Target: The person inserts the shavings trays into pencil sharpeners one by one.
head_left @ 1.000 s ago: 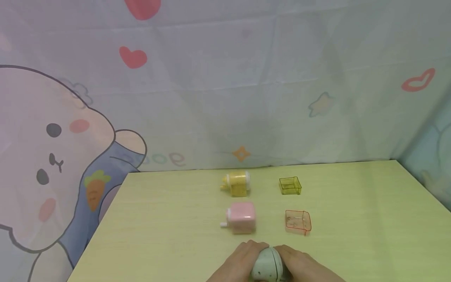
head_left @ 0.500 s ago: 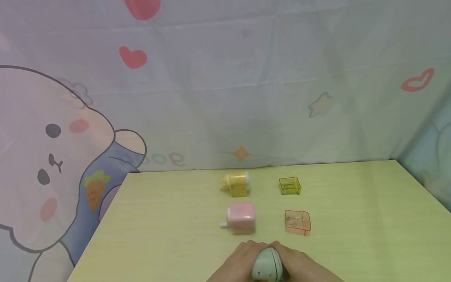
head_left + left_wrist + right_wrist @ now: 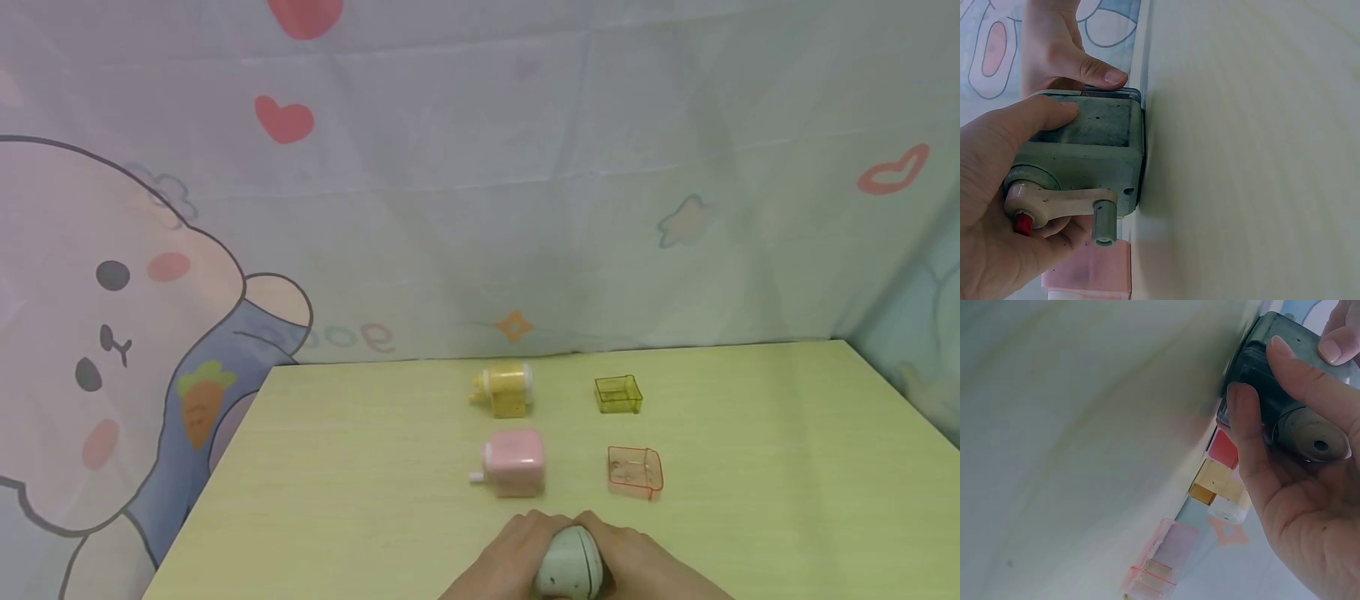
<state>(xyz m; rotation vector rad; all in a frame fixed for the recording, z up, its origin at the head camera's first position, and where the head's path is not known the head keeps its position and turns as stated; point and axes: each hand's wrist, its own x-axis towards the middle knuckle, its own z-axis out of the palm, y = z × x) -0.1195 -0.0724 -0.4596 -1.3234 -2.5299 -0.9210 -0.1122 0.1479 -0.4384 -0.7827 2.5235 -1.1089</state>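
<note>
Your left hand (image 3: 513, 557) and right hand (image 3: 636, 560) are both grasping the grey-green, boxy plastic sharpener (image 3: 570, 565) at the bottom centre of the head view, one from each side. In the left wrist view, your left thumb presses on the sharpener's broad face, and the fingers curl beneath its crank end. The beige plastic crank arm (image 3: 1063, 201) carries a grey-green cylindrical knob (image 3: 1104, 224), with a small red piece (image 3: 1024, 224) at the hub. In the right wrist view, your right thumb lies on one face while the forefinger presses the end with the round, beige-grey disc (image 3: 1316, 439). You have the sharpener right at the surface of the pale yellow-green counter (image 3: 337, 483); I cannot tell whether it touches.

Just above your hands in the head view stands the glossy pink, rounded plastic sharpener (image 3: 516, 462), its white handle pointing left. Above that, near the counter's back edge, is the yellow plastic sharpener with a white end (image 3: 507, 390). To their right you have the transparent pink, red-edged plastic tray (image 3: 634, 472) and, higher up, the transparent olive-yellow plastic tray (image 3: 618, 394). The pale cloth backdrop (image 3: 465, 125) fills the upper frame, printed with hearts and a white cartoon animal (image 3: 52, 333) at left.
</note>
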